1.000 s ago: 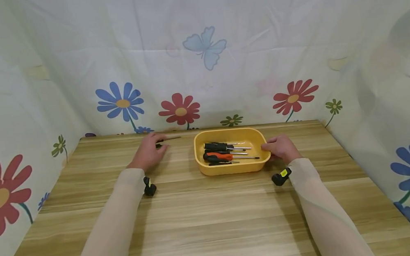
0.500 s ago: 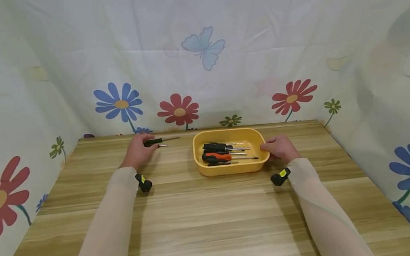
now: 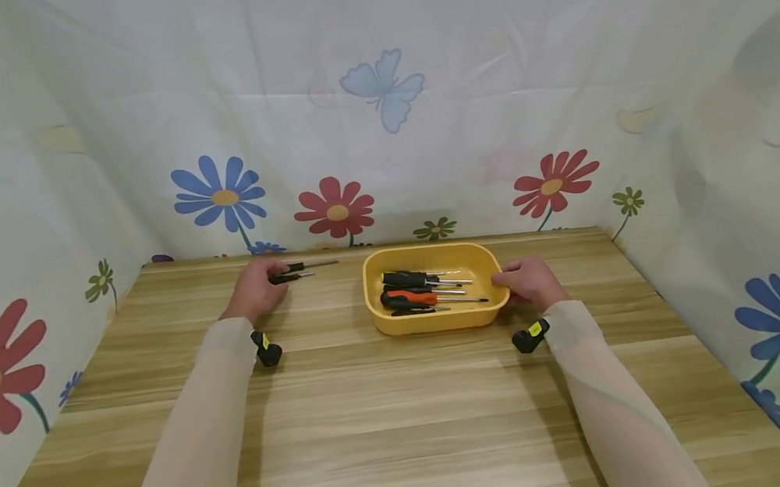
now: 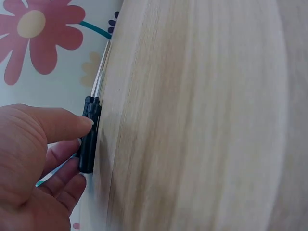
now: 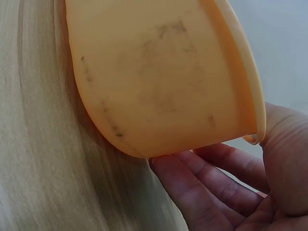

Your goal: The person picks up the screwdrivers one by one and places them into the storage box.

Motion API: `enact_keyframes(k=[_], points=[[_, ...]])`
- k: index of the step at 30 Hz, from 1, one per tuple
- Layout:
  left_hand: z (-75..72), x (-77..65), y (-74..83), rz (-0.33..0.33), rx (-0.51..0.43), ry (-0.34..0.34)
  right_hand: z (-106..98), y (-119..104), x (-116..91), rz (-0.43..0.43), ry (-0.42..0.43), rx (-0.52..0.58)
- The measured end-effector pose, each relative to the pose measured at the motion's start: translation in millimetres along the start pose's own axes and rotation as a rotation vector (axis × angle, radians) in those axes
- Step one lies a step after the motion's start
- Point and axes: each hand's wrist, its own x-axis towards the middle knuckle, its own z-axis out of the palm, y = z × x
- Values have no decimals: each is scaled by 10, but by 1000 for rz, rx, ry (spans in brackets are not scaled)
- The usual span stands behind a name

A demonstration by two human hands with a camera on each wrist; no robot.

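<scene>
At the back left of the table, my left hand (image 3: 256,288) has its thumb and fingertips at the black handle of a short screwdriver (image 3: 287,278). In the left wrist view, the thumb lies across that black handle (image 4: 88,147), with curled fingers behind it. A longer black-handled screwdriver (image 3: 312,265) lies just beyond, its thin shaft pointing right. My right hand (image 3: 533,281) holds the right end of a yellow plastic box (image 3: 440,322), thumb over the rim and fingers against the outside wall (image 5: 159,96). Several screwdrivers lie inside, including an orange-and-black one (image 3: 409,299).
The wood-grain table (image 3: 407,422) extends in front of both hands. A flowered cloth (image 3: 389,157) hangs along its back edge and at both sides. Each wrist wears a small black camera, such as the left one (image 3: 269,353).
My left hand has drawn back to the left along the screwdrivers, uncovering more of the short one. The right hand stays on the box. The head view has shifted slightly.
</scene>
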Motion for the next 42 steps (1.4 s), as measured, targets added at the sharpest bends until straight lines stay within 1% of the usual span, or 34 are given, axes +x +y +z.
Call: enact_keyframes(k=[6,13,19,24,32,35,37,40,42], points=[[-19,13,-53,-9,52,-24,-22,-4,-4,-4,2,-7],[-20,15,-79,-25,74,-44,11,24,18,-7,-1,16],[-25,-12,-77,-77,93,-31,27,36,25,-19,-1,18],[-24,-39,-63,-100,95,-7,22,24,23,-20,-3,23],[-16,-95,-22,-82,103,-3,14,22,21,-15,-3,13],[-9,-120,3,-80,82,6,5,21,24,-17,-9,3],[-5,-139,25,-88,48,7,2,20,26,-12,-9,6],[-3,-176,66,-113,-43,7,5,16,25,-9,-12,18],[-4,-198,98,-135,-136,0,4,11,24,-10,-15,22]])
